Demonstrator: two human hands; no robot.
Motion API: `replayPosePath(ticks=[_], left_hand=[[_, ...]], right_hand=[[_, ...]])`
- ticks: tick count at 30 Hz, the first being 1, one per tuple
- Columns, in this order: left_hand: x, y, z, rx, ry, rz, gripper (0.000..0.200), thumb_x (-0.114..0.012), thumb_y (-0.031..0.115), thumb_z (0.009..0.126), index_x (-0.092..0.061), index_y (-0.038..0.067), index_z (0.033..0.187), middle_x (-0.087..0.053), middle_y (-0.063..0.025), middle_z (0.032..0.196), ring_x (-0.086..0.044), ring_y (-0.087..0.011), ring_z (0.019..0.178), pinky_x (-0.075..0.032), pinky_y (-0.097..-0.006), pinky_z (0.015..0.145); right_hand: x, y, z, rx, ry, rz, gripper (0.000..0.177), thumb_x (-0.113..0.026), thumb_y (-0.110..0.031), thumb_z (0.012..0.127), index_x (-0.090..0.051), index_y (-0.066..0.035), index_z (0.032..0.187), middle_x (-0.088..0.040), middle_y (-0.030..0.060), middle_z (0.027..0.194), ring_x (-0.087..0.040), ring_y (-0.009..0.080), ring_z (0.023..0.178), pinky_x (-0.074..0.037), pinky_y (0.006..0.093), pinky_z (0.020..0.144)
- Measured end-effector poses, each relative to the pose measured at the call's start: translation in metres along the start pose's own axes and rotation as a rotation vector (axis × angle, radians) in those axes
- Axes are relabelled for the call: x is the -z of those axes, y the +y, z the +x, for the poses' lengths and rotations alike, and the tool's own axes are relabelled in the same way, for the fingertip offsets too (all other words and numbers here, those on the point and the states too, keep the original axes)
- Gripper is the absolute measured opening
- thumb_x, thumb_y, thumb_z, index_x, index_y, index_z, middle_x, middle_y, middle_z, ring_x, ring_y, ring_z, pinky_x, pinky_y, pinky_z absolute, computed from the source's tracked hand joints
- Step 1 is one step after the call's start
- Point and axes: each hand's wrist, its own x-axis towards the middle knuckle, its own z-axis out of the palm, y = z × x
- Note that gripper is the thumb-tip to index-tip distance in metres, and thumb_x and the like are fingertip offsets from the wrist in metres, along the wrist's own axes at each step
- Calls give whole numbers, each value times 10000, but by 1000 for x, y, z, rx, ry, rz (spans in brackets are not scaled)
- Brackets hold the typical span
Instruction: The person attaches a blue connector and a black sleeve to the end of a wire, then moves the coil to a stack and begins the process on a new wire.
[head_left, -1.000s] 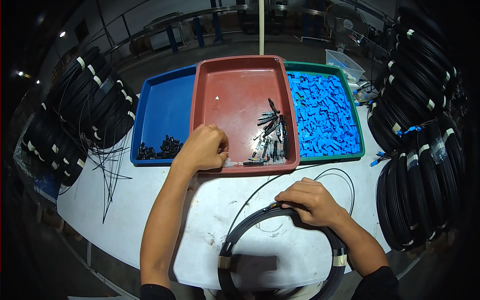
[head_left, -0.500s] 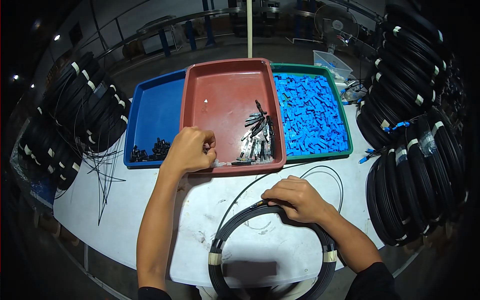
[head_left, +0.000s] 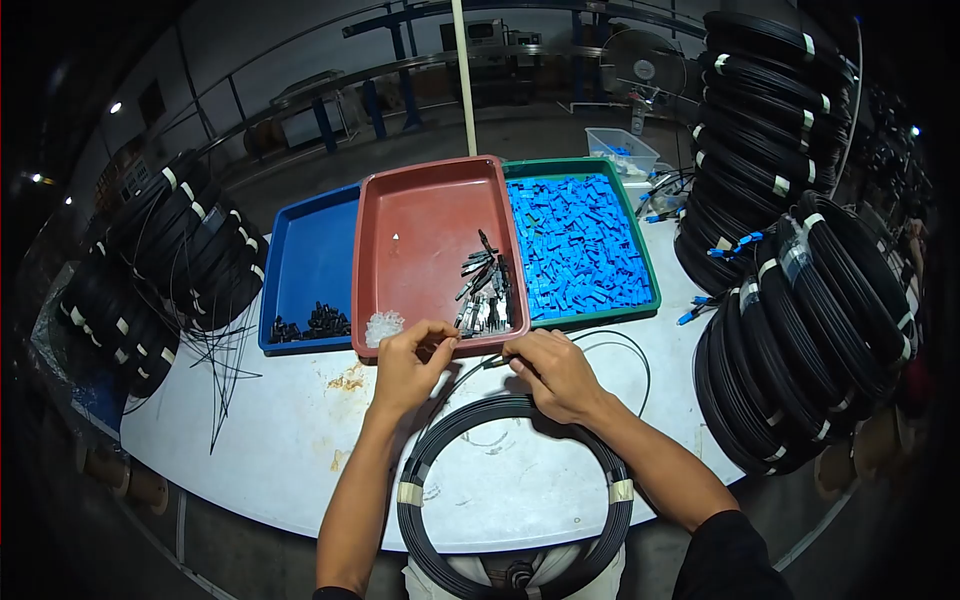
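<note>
A coil of black cable [head_left: 412, 520], bound with pale tape, lies at the near edge of the white table. My right hand [head_left: 556, 372] is closed around the cable's end above the coil, and a dark tip sticks out to its left. Just left of it, my left hand [head_left: 412, 365] is pinched at the front rim of the red tray [head_left: 420, 215]; whatever its fingertips hold is too small to make out. Small clear pieces [head_left: 383, 326] and black connector parts [head_left: 487, 290] lie in that tray.
Left of the red tray is a blue tray [head_left: 315, 240] with black parts; right of it, a green tray [head_left: 640, 250] of blue pieces. Stacked cable coils [head_left: 765, 150] stand at the right, more coils [head_left: 190, 240] at the left. A clear bin [head_left: 622, 150] sits behind.
My left hand has left the inside of the red tray and moved right, close to my right hand. The clear pieces now show. The view has shifted, and the cable end is nearer the tray.
</note>
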Motion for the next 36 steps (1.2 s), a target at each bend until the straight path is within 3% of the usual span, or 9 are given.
replayPosePath(ticks=[3,7,12,17,27,30,36], left_hand=[[-10,-15,-12,39,80,-245,151,-704,62,921,-740,-21,1043,-766,-94,911,-718,-135,830,-563,-283,770],[-16,-21,-18,-10,60,-335,167,-719,64,925,-746,-16,1068,-765,-94,941,-699,-128,872,-546,-279,810],[-25,-7,-23,-12,73,-316,214,-733,42,912,-727,-17,1118,-774,-120,969,-729,-150,907,-556,-278,813],[-25,-3,-25,-113,84,-256,419,-755,30,888,-625,-8,1284,-783,-151,954,-757,-172,926,-559,-282,853],[-24,1,-27,-135,38,-221,401,-744,3,883,-627,-5,1266,-782,-148,962,-755,-203,986,-540,-307,942],[-23,-2,-27,-212,21,-154,400,-731,-35,892,-599,-44,1270,-774,-164,987,-746,-212,1007,-568,-287,888],[-22,0,-28,-184,13,-188,356,-725,-41,895,-618,-63,1234,-764,-180,1015,-744,-233,1015,-577,-294,889]], right_hand=[[-1,1,0,-69,79,20,149,-588,-110,936,-631,-12,1039,-666,153,927,-622,336,903,-441,427,834],[-3,2,0,-109,104,45,135,-574,-119,943,-633,-20,1013,-666,150,898,-611,342,871,-420,438,803],[-2,2,1,-80,111,46,123,-581,-111,933,-631,-19,996,-661,142,875,-602,332,841,-413,430,784],[-2,-1,2,-56,92,35,107,-588,-106,926,-631,-23,979,-659,135,859,-598,322,817,-409,423,760],[0,-5,3,-7,59,-62,101,-607,-104,920,-629,-25,978,-665,133,867,-604,315,805,-413,416,736],[0,-5,3,2,54,-82,95,-619,-95,914,-626,-25,977,-664,131,865,-606,314,794,-417,412,724],[-1,-4,3,58,79,-92,101,-654,-54,885,-620,-23,975,-659,128,850,-610,313,769,-432,413,704]])
